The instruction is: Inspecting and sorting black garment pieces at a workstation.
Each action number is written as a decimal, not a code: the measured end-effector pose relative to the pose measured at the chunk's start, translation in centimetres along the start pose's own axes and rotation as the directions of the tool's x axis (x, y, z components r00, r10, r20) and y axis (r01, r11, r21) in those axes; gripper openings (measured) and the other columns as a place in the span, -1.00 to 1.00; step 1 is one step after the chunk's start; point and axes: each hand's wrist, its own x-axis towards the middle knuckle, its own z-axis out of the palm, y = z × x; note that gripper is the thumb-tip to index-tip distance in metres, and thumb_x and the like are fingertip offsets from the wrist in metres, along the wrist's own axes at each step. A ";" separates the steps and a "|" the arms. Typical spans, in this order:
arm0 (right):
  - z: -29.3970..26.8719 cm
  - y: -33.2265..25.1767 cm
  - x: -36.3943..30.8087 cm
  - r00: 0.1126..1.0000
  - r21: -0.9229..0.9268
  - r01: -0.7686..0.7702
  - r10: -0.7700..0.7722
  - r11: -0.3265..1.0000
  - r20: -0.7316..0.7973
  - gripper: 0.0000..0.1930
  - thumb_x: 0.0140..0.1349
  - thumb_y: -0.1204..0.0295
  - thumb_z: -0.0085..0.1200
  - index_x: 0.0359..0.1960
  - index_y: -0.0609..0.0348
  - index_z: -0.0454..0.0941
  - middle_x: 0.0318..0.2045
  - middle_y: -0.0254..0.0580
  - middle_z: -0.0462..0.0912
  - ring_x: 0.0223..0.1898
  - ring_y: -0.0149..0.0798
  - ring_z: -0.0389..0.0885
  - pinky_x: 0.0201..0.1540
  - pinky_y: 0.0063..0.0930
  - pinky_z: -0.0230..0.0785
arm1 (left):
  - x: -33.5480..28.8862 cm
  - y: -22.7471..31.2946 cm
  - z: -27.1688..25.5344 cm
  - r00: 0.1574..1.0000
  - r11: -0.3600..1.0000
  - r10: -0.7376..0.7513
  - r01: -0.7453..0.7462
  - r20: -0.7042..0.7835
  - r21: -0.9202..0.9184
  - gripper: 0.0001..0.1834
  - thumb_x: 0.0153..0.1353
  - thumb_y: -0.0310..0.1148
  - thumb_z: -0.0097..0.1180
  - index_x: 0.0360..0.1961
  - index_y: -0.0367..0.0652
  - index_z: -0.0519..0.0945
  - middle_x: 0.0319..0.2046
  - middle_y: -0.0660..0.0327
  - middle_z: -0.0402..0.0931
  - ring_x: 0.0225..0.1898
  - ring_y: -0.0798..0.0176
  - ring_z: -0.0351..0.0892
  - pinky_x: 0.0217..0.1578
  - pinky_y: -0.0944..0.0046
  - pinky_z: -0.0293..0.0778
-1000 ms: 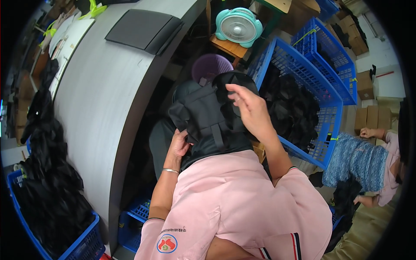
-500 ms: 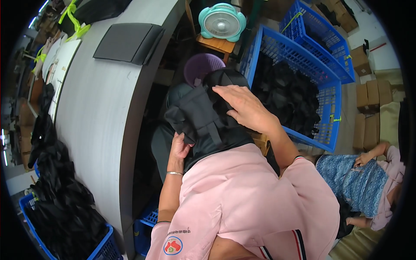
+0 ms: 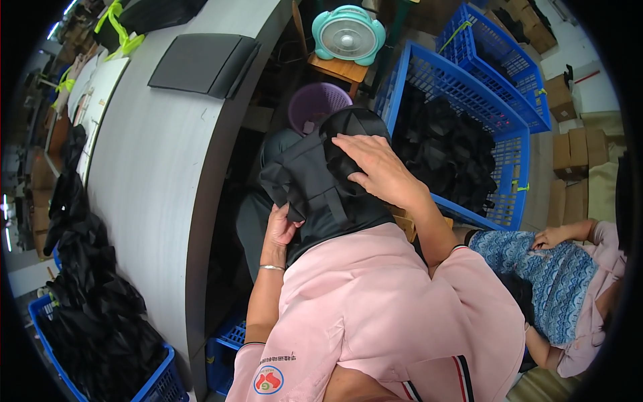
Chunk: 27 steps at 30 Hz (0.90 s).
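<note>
A black fabric piece (image 3: 309, 167) with folds and a sewn strap or loop lies across my lap; it looks like part of a bag, though its exact kind is unclear. My left hand (image 3: 282, 226) pinches its near left corner between thumb and fingers. Stretched out over the right side of the cloth, my right hand (image 3: 382, 167) rests with its fingers straight and its thumb apart. The palm side of that hand is hidden, as is the underside of the cloth.
A grey worktable (image 3: 151, 161) runs along my left with a dark folded panel (image 3: 201, 65) on it. Ahead are a purple basket (image 3: 319, 100) and a teal fan (image 3: 348, 37). Blue crates (image 3: 512, 181) of black cloth stand right; another blue crate (image 3: 171, 375) is lower left. A co-worker (image 3: 536, 275) sits at right.
My hands keep the same hold and position on the black fabric, with only a slight shift of the whole view. The co-worker at right has changed posture, with the arms moved.
</note>
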 end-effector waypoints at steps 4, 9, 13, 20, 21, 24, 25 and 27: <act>-0.5 0.3 -0.2 1.000 0.034 0.012 -0.012 0.999 0.000 -0.33 0.05 0.64 0.26 0.28 0.19 0.36 0.25 -0.05 0.46 0.27 -0.04 0.38 0.33 -0.23 0.13 | 0.2 0.0 -0.3 1.000 1.000 0.000 0.000 0.006 0.028 -0.69 0.29 -0.38 0.15 0.04 0.04 0.44 -0.37 0.29 0.57 -0.52 0.29 0.54 -0.67 0.32 0.38; -0.8 0.5 0.0 1.000 0.016 0.012 -0.013 1.000 0.021 -0.38 0.08 0.68 0.20 0.24 0.19 0.39 0.21 -0.06 0.49 0.24 -0.04 0.41 0.31 -0.24 0.14 | -0.2 0.1 0.3 0.999 0.999 -0.016 0.017 -0.045 0.030 -0.70 0.34 -0.43 0.03 0.08 -0.02 0.42 -0.34 0.24 0.57 -0.54 0.25 0.54 -0.66 0.32 0.39; -0.6 0.7 0.2 1.000 0.000 0.019 -0.019 1.000 0.000 -0.41 0.10 0.68 0.19 0.23 0.19 0.41 0.20 -0.06 0.49 0.23 -0.05 0.41 0.32 -0.23 0.13 | 0.1 0.1 0.5 0.998 1.000 -0.027 0.026 -0.049 -0.013 -0.67 0.31 -0.46 0.06 0.08 0.01 0.39 -0.39 0.27 0.54 -0.55 0.27 0.53 -0.68 0.31 0.40; -2.0 0.1 0.9 0.965 0.132 0.076 -0.039 0.988 -0.258 -0.57 0.25 0.59 0.10 0.19 0.22 0.49 0.14 -0.10 0.58 0.21 -0.08 0.47 0.35 -0.28 0.16 | 1.0 -0.5 -2.0 1.000 0.998 -0.025 0.024 -0.013 -0.050 -0.70 0.33 -0.46 0.04 0.08 -0.05 0.46 -0.33 0.23 0.61 -0.55 0.29 0.52 -0.65 0.33 0.39; -2.8 -0.7 0.8 0.917 0.298 -0.025 0.141 0.954 -0.373 -0.61 0.30 0.54 0.07 0.18 0.20 0.52 0.12 -0.15 0.62 0.18 -0.18 0.53 0.29 -0.36 0.25 | 1.1 -0.6 -1.9 0.998 0.989 -0.067 0.066 0.002 -0.132 -0.75 0.31 -0.45 0.07 0.02 -0.07 0.51 -0.35 0.22 0.62 -0.58 0.30 0.51 -0.67 0.34 0.38; -3.8 0.2 1.5 0.753 0.677 0.044 0.420 0.735 -0.506 -0.67 0.44 0.40 0.00 0.17 0.23 0.53 0.12 -0.12 0.61 0.15 -0.28 0.57 0.23 -0.40 0.35 | 1.3 -0.7 -2.7 0.990 0.954 -0.138 0.143 0.037 -0.265 -0.86 0.32 -0.36 0.11 -0.16 -0.12 0.63 -0.42 0.14 0.63 -0.68 0.30 0.45 -0.68 0.39 0.35; -3.8 0.6 1.8 0.748 0.756 0.092 0.456 0.648 -0.482 -0.62 0.47 0.33 -0.04 0.21 0.28 0.48 0.15 -0.08 0.58 0.18 -0.26 0.55 0.24 -0.40 0.34 | 1.5 -0.9 -3.9 0.969 0.909 -0.194 0.237 0.156 -0.344 -0.75 0.35 -0.27 0.06 -0.07 -0.19 0.60 -0.40 0.15 0.64 -0.67 0.34 0.43 -0.63 0.40 0.37; -3.3 0.8 2.2 0.782 0.887 0.147 0.498 0.438 -0.375 -0.47 0.52 0.20 -0.14 0.35 0.35 0.28 0.26 0.01 0.46 0.27 -0.19 0.45 0.33 -0.35 0.26 | 1.5 -1.2 -4.8 0.939 0.844 -0.140 0.279 0.315 -0.457 -0.52 0.41 -0.15 -0.03 0.18 -0.30 0.45 -0.40 0.17 0.61 -0.66 0.38 0.42 -0.55 0.39 0.39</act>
